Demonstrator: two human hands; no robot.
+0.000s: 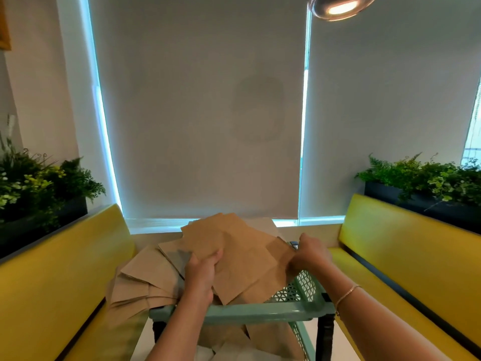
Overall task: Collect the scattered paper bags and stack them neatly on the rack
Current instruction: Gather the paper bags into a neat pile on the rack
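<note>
Many paper bags (242, 259) heaped on green rack (263, 310), hands (201, 272) gripping them

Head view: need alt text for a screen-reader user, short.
Two bare hands gather brown paper bags piled loosely on the top shelf of a mint-green plastic rack; the left hand grips the pile's left side, the right hand its right edge. Yellow benches flank the rack, under drawn grey window blinds.

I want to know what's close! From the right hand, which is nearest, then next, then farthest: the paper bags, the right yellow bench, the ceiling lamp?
1. Paper bags: touching the right hand, on the green rack.
2. Right yellow bench: off to the right.
3. Ceiling lamp: high overhead.
</note>
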